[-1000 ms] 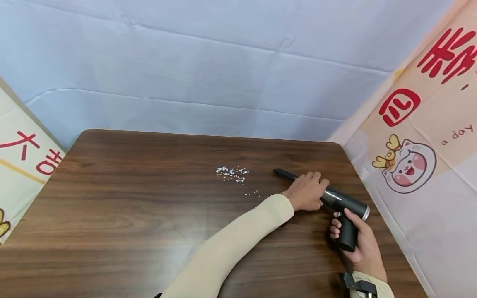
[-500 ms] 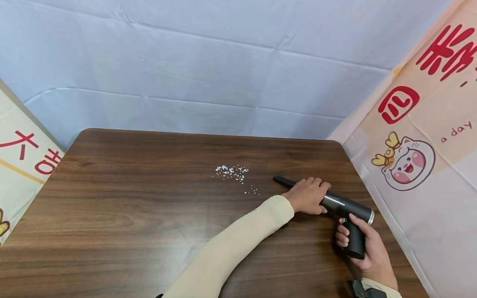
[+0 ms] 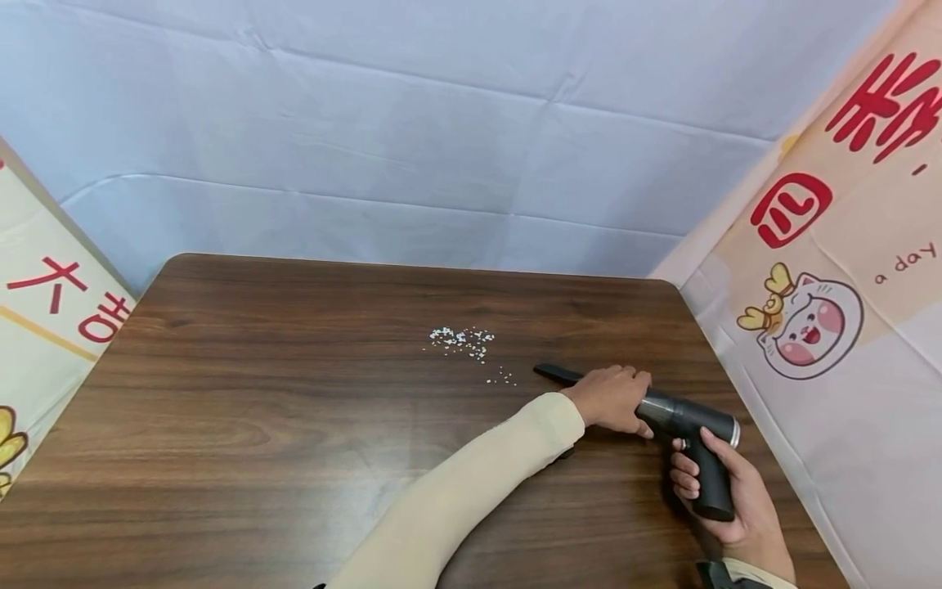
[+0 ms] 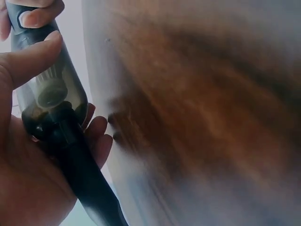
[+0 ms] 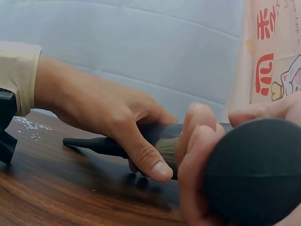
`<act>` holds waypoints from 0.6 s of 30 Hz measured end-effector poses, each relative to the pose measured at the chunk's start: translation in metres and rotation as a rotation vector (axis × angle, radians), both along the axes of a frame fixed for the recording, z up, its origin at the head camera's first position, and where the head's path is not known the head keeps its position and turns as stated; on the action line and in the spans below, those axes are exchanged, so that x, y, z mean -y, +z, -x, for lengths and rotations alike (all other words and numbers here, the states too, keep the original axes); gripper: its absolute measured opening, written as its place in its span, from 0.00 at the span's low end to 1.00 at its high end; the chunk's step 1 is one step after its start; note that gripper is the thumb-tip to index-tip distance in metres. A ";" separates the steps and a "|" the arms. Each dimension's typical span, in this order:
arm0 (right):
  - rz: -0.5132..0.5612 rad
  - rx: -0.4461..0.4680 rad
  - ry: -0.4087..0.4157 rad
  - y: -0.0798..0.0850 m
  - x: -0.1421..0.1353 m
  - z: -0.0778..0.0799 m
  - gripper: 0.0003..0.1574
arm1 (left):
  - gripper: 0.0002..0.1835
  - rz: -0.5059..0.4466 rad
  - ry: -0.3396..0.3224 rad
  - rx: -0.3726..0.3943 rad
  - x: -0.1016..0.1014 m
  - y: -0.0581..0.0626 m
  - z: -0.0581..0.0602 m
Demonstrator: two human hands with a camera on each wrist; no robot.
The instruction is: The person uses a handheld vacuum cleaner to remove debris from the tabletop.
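Observation:
A black handheld vacuum cleaner (image 3: 680, 413) lies slantwise above the right part of the wooden table, its narrow crevice nozzle (image 3: 557, 374) pointing left. My left hand (image 3: 609, 398) reaches across and grips the barrel just behind that nozzle. In the left wrist view, thumb and fingers wrap round the see-through dust cup (image 4: 54, 89), with a pale filter visible inside. My right hand (image 3: 736, 499) holds the pistol handle (image 3: 712, 483), fingers curled round it and thumb near its top. White crumbs (image 3: 462, 339) are scattered beyond the nozzle, to its left.
The brown wooden table (image 3: 257, 409) has its far edge against a pale cloth backdrop (image 3: 368, 147). Printed cloth panels (image 3: 809, 286) stand close along the right side and at the left. My left sleeve (image 3: 456, 499) crosses the front of the table.
Both hands have moved the vacuum cleaner a little nearer to me, the right hand also slightly to the right. Both grips stay the same, and the crumbs lie as before.

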State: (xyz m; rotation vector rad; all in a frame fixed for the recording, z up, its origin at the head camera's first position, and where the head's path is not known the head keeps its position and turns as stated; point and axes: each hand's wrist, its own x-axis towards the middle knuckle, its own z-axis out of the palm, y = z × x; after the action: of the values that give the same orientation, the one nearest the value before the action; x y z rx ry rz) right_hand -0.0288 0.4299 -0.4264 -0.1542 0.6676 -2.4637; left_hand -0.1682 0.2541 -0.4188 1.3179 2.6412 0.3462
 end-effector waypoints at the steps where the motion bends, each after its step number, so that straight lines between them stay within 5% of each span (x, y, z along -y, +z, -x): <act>1: -0.004 0.001 0.007 0.000 0.000 0.000 0.48 | 0.41 0.007 0.000 0.005 0.000 0.000 0.000; 18: -0.047 0.033 0.053 0.003 -0.002 -0.002 0.49 | 0.42 -0.002 0.004 0.012 0.001 -0.001 -0.006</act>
State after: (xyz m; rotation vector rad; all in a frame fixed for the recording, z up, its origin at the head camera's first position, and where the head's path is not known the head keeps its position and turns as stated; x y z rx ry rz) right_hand -0.0266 0.4318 -0.4232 -0.1117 0.6978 -2.3925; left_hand -0.1620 0.2530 -0.4195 1.3070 2.6349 0.3558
